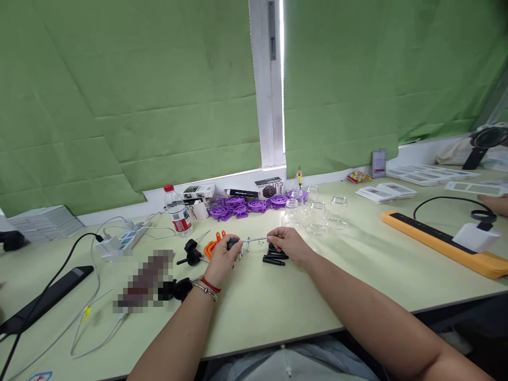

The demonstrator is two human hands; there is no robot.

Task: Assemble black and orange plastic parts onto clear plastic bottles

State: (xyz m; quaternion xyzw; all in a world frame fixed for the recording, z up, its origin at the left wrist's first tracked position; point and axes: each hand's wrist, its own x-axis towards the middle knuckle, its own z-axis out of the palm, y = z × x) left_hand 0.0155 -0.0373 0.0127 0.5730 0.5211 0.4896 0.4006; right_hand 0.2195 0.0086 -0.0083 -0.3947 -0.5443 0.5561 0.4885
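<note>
A thin metal rod with a black end piece (254,240) spans the gap between my two hands, just above the table. My left hand (220,258) is closed around its black end. At the other end, the fingers of my right hand (289,244) pinch the rod's tip. Several short black tubes (273,261) lie under and beside my right hand. Small metal pins (248,244) and tiny rings (261,243) rest between the hands. Orange flat parts (210,247) and black fittings with metal rods (193,256) lie left of my left hand.
Purple parts (257,206) are piled at the back, near a red-capped bottle (178,211). Clear glass jars (316,218) stand back right. An orange-and-black power strip (436,241) lies to the right; cables and a dark phone-like device (59,296) lie left. Another person's hand (494,203) shows far right.
</note>
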